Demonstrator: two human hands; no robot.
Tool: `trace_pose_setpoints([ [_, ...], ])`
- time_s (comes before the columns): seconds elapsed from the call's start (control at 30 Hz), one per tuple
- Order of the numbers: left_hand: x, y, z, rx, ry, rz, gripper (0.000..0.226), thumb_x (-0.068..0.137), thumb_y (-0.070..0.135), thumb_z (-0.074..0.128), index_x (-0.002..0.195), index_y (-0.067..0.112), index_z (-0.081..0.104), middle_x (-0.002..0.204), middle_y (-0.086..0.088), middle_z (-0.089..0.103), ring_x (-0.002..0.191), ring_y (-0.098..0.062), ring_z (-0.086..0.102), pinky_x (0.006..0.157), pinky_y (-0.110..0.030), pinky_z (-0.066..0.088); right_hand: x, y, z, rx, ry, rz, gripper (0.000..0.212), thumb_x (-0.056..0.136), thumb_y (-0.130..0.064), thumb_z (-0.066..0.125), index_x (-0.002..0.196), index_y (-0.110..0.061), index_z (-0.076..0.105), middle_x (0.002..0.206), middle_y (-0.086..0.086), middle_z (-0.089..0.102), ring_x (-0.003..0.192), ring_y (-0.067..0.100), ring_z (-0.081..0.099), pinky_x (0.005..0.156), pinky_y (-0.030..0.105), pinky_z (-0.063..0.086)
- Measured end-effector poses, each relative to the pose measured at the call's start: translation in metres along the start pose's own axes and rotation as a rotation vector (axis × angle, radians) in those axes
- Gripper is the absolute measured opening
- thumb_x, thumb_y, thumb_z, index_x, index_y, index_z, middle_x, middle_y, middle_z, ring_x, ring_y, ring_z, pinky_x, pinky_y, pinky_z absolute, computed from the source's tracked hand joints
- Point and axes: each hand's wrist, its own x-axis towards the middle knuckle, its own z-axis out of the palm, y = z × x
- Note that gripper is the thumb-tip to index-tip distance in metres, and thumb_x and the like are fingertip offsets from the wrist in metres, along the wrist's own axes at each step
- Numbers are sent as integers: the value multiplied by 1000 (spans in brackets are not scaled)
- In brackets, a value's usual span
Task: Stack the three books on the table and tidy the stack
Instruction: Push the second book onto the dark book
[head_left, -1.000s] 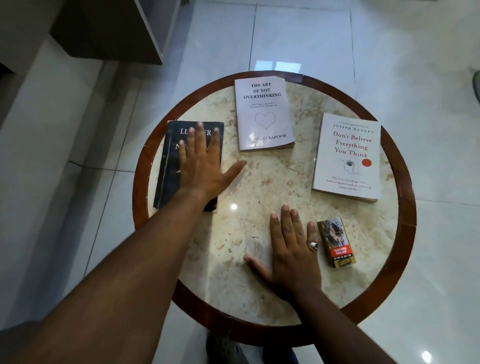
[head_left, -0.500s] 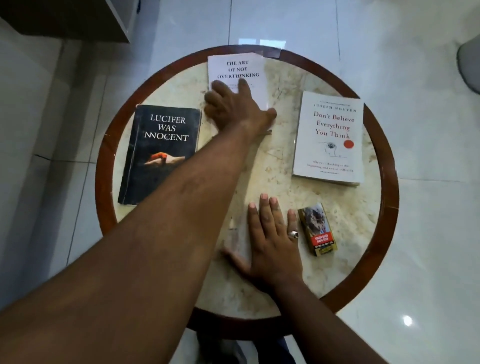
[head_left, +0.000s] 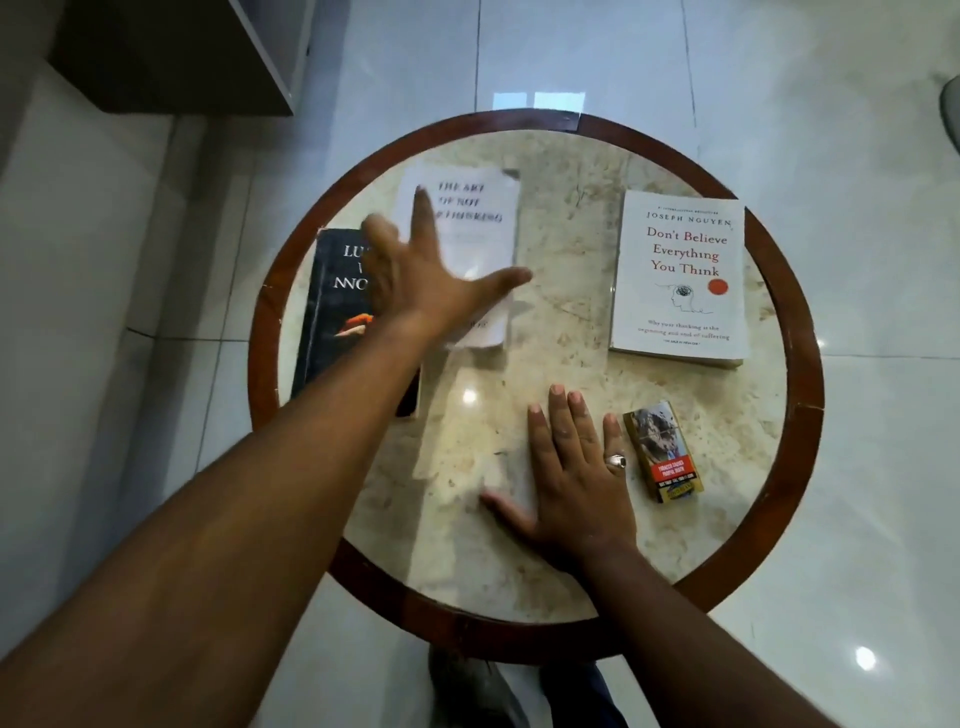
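Three books lie on a round marble table with a brown wooden rim. A black book, "Lucifer Was Innocent", is at the left. A white book, "The Art of Not Overthinking", is blurred by motion, and its left edge overlaps the black book. My left hand lies on this white book with fingers spread and the thumb at its right edge. A second white book, "Don't Believe Everything You Think", rests at the right. My right hand lies flat and spread on the marble near the front.
A cigarette pack lies just right of my right hand. A dark cabinet stands at the upper left on the glossy tiled floor. My shoes show under the table's near edge.
My left hand went from the black book to the middle white book, then carried it left onto the black book's edge. The right hand stayed flat on the table.
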Motion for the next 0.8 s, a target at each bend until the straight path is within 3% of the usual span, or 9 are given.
trace_pose_setpoints([
  [0.23,-26,-88,-33,277,-14,-23,134,40,99,53,150,40,5,146,-14,15,128,-38,26,110,-52,29,-1,-1,0,5,24,4,106,86,-83,33,158,-7,22,168,18,13,155,33,9,122,62,13],
  [0.43,-45,-92,-17,324,132,-97,120,54,96,48,149,33,14,151,-17,16,127,-41,27,106,-53,25,-1,0,3,6,66,-12,103,87,-81,34,158,-6,22,168,19,14,156,34,11,123,60,10],
  [0.8,-34,-87,1,270,166,-49,104,65,86,48,150,32,22,162,-10,18,139,-41,22,108,-57,27,-1,0,5,14,51,6,108,87,-84,30,158,-3,17,168,20,9,156,36,7,123,62,11],
])
